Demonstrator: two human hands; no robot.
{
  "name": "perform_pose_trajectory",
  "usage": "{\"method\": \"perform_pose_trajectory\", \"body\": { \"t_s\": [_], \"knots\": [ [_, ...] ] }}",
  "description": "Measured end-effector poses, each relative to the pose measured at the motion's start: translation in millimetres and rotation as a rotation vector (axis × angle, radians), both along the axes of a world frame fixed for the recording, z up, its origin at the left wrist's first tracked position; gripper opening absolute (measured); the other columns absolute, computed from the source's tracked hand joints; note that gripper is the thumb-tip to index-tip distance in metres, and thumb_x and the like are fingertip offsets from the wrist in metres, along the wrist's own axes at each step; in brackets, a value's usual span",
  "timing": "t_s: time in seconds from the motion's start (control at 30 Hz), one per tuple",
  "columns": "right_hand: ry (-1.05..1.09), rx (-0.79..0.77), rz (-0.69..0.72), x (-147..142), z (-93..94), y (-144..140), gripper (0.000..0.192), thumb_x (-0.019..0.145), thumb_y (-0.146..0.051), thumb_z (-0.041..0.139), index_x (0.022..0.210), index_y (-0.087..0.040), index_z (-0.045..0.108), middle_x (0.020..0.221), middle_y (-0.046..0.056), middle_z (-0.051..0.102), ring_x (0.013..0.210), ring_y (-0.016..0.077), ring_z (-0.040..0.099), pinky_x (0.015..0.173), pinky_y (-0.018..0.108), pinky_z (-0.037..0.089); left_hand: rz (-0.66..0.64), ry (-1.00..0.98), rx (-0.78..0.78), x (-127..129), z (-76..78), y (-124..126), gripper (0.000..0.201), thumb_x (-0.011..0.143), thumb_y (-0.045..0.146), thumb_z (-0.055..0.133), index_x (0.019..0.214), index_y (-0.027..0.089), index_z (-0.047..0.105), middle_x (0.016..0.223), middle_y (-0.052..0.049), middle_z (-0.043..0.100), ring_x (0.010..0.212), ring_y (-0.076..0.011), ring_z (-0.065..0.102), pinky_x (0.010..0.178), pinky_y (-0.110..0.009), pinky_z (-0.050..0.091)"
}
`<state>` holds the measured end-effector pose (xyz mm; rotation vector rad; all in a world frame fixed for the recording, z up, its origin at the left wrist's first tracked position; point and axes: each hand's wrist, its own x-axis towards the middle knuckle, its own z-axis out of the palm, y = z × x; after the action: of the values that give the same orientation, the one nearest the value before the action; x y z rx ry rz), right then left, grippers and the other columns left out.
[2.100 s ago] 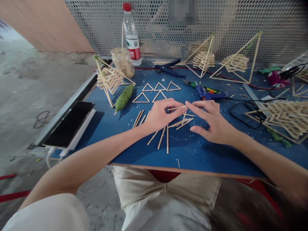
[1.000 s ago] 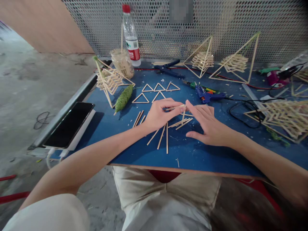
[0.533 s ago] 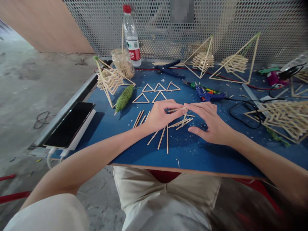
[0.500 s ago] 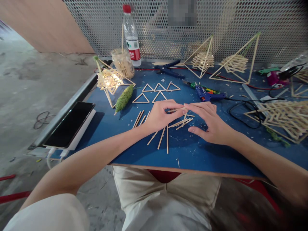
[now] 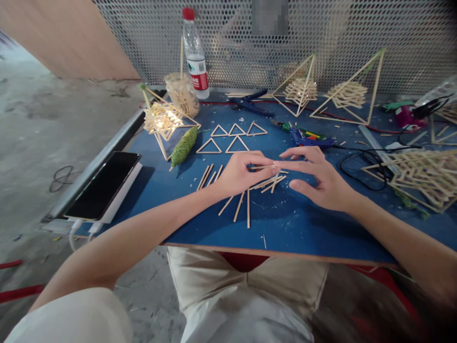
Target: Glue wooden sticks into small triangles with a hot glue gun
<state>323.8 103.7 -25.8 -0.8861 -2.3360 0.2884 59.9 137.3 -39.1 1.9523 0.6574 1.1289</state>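
My left hand (image 5: 238, 172) pinches a thin wooden stick (image 5: 262, 167) between thumb and fingers, just above the blue table (image 5: 200, 224). My right hand (image 5: 319, 177) hovers beside it with fingers spread, its index fingertip touching the stick's right end. Loose sticks (image 5: 246, 202) lie scattered under and in front of both hands. Several small stick triangles (image 5: 236, 136) lie in rows just beyond my hands.
A blue glue gun (image 5: 303, 136) and black cable (image 5: 360, 164) lie right of centre. Stick pyramids (image 5: 344, 93) stand at the back, another lit one (image 5: 162, 119) at left beside a green twine spool (image 5: 183, 145). A jar, a water bottle (image 5: 194, 55), blue pliers (image 5: 252, 102) and a phone (image 5: 102, 186) are also here.
My right hand has lifted and drawn slightly right, fingers spreading. The left hand keeps its pinch on the stick. The pyramid at the left has lit up.
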Motion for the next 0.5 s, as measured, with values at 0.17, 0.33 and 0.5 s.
{"method": "perform_pose_trajectory", "body": {
  "t_s": [0.17, 0.33, 0.5],
  "knots": [
    [0.160, -0.148, 0.051, 1.3, 2.6, 2.4, 0.028, 0.110, -0.048, 0.064, 0.129, -0.042, 0.084, 0.143, 0.006, 0.069, 0.120, 0.0279, 0.067, 0.110, 0.056, 0.055, -0.134, 0.069, -0.126, -0.4, 3.2, 0.1, 0.025, 0.094, 0.046, 0.085, 0.095, 0.022, 0.092, 0.081, -0.006, 0.080, 0.069, -0.0142, 0.062, 0.061, -0.028, 0.045],
    [0.085, -0.092, 0.039, 1.9, 3.2, 1.9, 0.029, 0.110, -0.052, 0.060, 0.123, -0.046, 0.086, 0.147, 0.005, 0.066, 0.125, 0.0322, 0.064, 0.113, 0.062, 0.054, -0.218, 0.107, -0.254, -1.3, 5.7, 0.4, 0.029, 0.091, 0.049, 0.086, 0.094, 0.021, 0.092, 0.076, -0.004, 0.077, 0.066, -0.0133, 0.057, 0.059, -0.029, 0.041],
    [-0.142, 0.054, -0.074, 0.7, 4.4, -3.3, 0.035, 0.111, -0.052, 0.058, 0.139, -0.048, 0.079, 0.150, 0.006, 0.065, 0.127, 0.0377, 0.062, 0.116, 0.070, 0.045, -0.125, 0.101, -0.280, -1.1, 6.7, 1.8, 0.039, 0.088, 0.058, 0.088, 0.086, 0.020, 0.090, 0.072, -0.003, 0.073, 0.061, -0.0114, 0.052, 0.055, -0.028, 0.037]
  ]
}}
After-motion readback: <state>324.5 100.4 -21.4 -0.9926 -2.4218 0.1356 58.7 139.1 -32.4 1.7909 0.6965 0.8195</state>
